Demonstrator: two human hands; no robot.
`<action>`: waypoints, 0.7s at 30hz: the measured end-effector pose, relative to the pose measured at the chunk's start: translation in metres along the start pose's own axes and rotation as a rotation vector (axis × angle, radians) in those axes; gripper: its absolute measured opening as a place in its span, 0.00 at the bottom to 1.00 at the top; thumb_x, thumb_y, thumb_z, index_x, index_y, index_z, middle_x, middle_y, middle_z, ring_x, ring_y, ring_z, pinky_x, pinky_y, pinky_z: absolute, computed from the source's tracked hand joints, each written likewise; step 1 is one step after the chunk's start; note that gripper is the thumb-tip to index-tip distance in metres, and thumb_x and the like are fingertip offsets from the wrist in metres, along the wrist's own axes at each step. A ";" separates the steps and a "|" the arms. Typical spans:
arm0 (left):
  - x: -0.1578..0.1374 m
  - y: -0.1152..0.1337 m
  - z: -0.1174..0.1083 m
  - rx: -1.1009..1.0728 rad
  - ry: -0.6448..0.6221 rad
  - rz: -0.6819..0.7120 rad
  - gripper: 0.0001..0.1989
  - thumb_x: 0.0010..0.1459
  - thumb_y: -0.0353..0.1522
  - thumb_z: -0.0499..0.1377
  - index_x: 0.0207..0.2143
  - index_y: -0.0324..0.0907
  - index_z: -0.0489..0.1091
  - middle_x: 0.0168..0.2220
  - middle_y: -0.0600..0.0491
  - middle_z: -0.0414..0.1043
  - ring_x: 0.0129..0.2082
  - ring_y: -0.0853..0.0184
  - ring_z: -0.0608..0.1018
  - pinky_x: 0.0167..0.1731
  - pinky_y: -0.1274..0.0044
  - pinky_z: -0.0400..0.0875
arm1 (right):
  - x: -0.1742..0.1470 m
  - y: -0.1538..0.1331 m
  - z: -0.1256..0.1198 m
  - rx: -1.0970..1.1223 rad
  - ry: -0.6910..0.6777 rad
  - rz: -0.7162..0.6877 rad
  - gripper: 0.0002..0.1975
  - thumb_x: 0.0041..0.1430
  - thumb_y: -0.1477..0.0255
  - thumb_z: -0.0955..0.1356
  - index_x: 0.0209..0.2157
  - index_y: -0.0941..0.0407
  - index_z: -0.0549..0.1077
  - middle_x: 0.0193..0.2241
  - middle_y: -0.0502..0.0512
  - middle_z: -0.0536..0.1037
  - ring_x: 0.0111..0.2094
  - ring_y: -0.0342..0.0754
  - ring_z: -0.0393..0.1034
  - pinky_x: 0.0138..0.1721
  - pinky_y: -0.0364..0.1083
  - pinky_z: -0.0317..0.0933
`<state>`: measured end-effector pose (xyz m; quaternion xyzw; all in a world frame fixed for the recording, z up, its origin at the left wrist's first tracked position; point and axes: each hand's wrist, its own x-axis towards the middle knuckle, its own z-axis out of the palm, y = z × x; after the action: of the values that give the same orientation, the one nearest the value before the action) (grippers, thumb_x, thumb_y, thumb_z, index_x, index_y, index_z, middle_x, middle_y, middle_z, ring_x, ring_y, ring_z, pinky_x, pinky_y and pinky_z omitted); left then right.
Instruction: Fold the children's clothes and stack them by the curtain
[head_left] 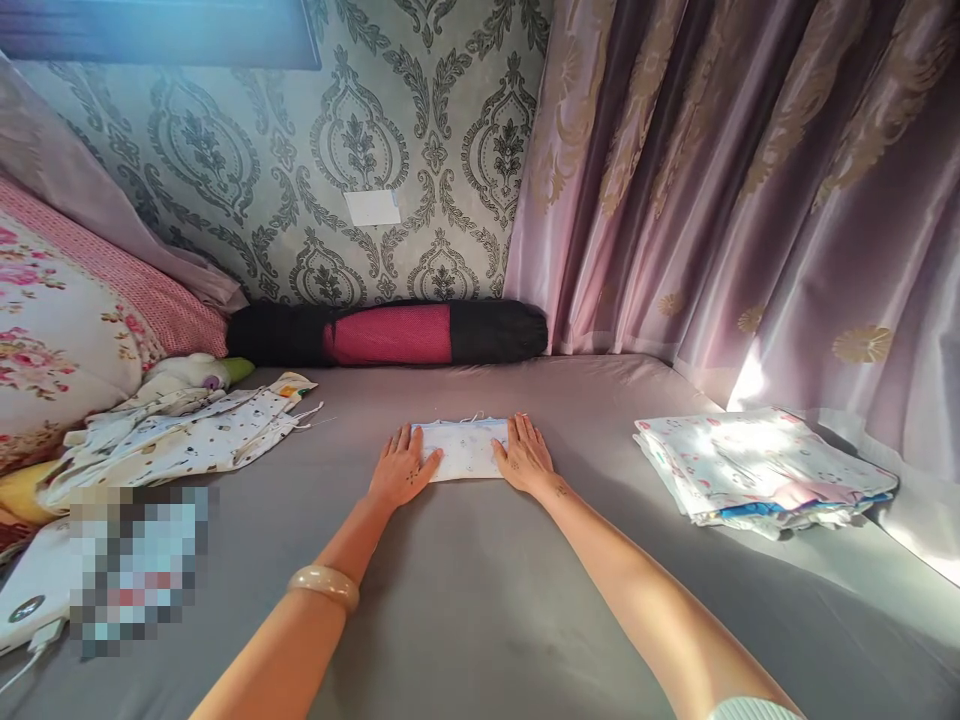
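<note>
A small folded white cloth with a faint print lies flat on the grey sheet, a few loose threads at its far edge. On its left end rests my left hand, palm down, with the thumb apart from the fingers. My right hand lies flat on the right end in the same way. Neither hand grips the cloth. To the right sits a stack of folded printed cloths. Over at the left, a spotted white garment is spread loosely.
Along the patterned wall lies a black and pink rolled bag. A floral pillow and a white device with a cable are at the left, beside a blurred-out item. Purple curtains hang down on the right.
</note>
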<state>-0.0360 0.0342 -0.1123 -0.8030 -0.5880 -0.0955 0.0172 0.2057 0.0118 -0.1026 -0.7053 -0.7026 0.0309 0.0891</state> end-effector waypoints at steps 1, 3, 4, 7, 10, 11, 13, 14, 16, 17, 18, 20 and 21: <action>0.000 0.000 0.000 -0.001 0.002 0.002 0.34 0.63 0.48 0.40 0.61 0.32 0.54 0.63 0.33 0.53 0.64 0.51 0.57 0.59 0.63 0.53 | 0.000 0.000 0.001 -0.001 0.010 0.023 0.34 0.66 0.59 0.52 0.64 0.69 0.50 0.66 0.67 0.45 0.67 0.57 0.38 0.64 0.54 0.39; 0.000 0.000 0.001 -0.007 0.002 0.003 0.34 0.63 0.48 0.40 0.60 0.32 0.54 0.63 0.33 0.53 0.64 0.51 0.57 0.59 0.63 0.53 | 0.001 0.000 0.003 -0.005 0.013 0.040 0.34 0.66 0.59 0.52 0.64 0.69 0.49 0.66 0.68 0.46 0.66 0.57 0.38 0.63 0.54 0.39; 0.000 0.000 0.001 -0.011 0.002 0.002 0.34 0.63 0.49 0.40 0.60 0.32 0.55 0.63 0.33 0.53 0.64 0.51 0.57 0.59 0.63 0.53 | 0.001 0.000 0.004 -0.007 0.008 0.037 0.34 0.66 0.59 0.52 0.64 0.69 0.49 0.66 0.68 0.47 0.66 0.57 0.38 0.63 0.54 0.39; 0.002 -0.001 0.003 -0.017 -0.005 -0.003 0.35 0.63 0.49 0.40 0.61 0.32 0.54 0.64 0.33 0.52 0.64 0.50 0.57 0.59 0.62 0.53 | 0.002 0.000 0.003 -0.010 -0.015 0.033 0.34 0.66 0.59 0.52 0.65 0.69 0.49 0.66 0.67 0.47 0.66 0.57 0.38 0.63 0.53 0.39; 0.004 -0.004 0.002 -0.019 -0.046 0.001 0.35 0.62 0.50 0.40 0.61 0.33 0.54 0.64 0.34 0.52 0.64 0.50 0.57 0.58 0.62 0.54 | 0.003 0.001 -0.002 -0.013 -0.049 0.034 0.34 0.66 0.59 0.52 0.65 0.69 0.49 0.66 0.68 0.47 0.66 0.57 0.38 0.63 0.55 0.37; 0.005 -0.004 0.001 -0.019 -0.062 0.004 0.35 0.62 0.50 0.40 0.61 0.34 0.54 0.64 0.34 0.52 0.64 0.50 0.57 0.58 0.61 0.54 | 0.003 0.001 -0.004 -0.017 -0.058 0.032 0.33 0.67 0.59 0.51 0.65 0.69 0.50 0.66 0.68 0.47 0.66 0.58 0.38 0.63 0.56 0.36; 0.006 -0.002 -0.003 -0.009 -0.064 0.008 0.35 0.62 0.50 0.40 0.61 0.34 0.55 0.64 0.34 0.51 0.64 0.49 0.55 0.59 0.59 0.52 | 0.003 -0.002 -0.010 -0.027 -0.053 0.013 0.32 0.67 0.60 0.51 0.64 0.67 0.51 0.66 0.67 0.47 0.67 0.57 0.37 0.63 0.59 0.32; 0.006 0.000 -0.005 0.000 -0.045 0.014 0.34 0.63 0.49 0.40 0.61 0.34 0.56 0.64 0.35 0.51 0.65 0.49 0.55 0.59 0.57 0.51 | 0.003 -0.004 -0.012 -0.031 -0.042 -0.009 0.31 0.67 0.61 0.50 0.64 0.66 0.52 0.66 0.66 0.47 0.67 0.57 0.36 0.63 0.59 0.30; 0.007 0.007 -0.009 0.017 0.005 0.043 0.32 0.64 0.47 0.39 0.61 0.35 0.57 0.64 0.37 0.52 0.65 0.51 0.53 0.61 0.57 0.47 | 0.003 -0.010 -0.015 -0.027 -0.016 -0.069 0.30 0.68 0.62 0.49 0.64 0.65 0.53 0.66 0.64 0.47 0.67 0.55 0.35 0.64 0.58 0.28; 0.007 0.011 -0.010 0.020 0.020 0.063 0.31 0.65 0.46 0.39 0.61 0.35 0.57 0.65 0.38 0.52 0.66 0.53 0.52 0.61 0.58 0.46 | 0.003 -0.013 -0.015 -0.019 -0.009 -0.099 0.30 0.68 0.62 0.49 0.64 0.64 0.52 0.66 0.63 0.47 0.67 0.54 0.35 0.64 0.58 0.28; 0.006 0.015 -0.011 0.018 0.021 0.082 0.30 0.65 0.45 0.38 0.61 0.36 0.57 0.65 0.39 0.52 0.66 0.54 0.52 0.62 0.59 0.45 | 0.002 -0.016 -0.014 -0.009 -0.008 -0.121 0.30 0.68 0.62 0.49 0.65 0.63 0.52 0.66 0.62 0.48 0.67 0.54 0.36 0.64 0.57 0.29; 0.006 0.022 -0.010 0.009 -0.011 0.103 0.30 0.66 0.44 0.37 0.62 0.36 0.56 0.65 0.41 0.53 0.66 0.55 0.53 0.62 0.60 0.46 | 0.001 -0.021 -0.010 0.006 -0.016 -0.137 0.30 0.68 0.61 0.49 0.65 0.61 0.52 0.66 0.61 0.49 0.67 0.53 0.37 0.64 0.56 0.32; 0.006 0.025 -0.009 0.007 -0.028 0.102 0.30 0.66 0.44 0.37 0.62 0.36 0.56 0.65 0.41 0.53 0.65 0.55 0.54 0.62 0.61 0.47 | 0.001 -0.022 -0.006 0.009 -0.020 -0.133 0.30 0.68 0.60 0.49 0.65 0.60 0.52 0.66 0.61 0.49 0.67 0.53 0.38 0.64 0.56 0.33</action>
<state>-0.0120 0.0308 -0.1007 -0.8332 -0.5467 -0.0814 0.0165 0.1846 0.0121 -0.0924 -0.6563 -0.7486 0.0348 0.0872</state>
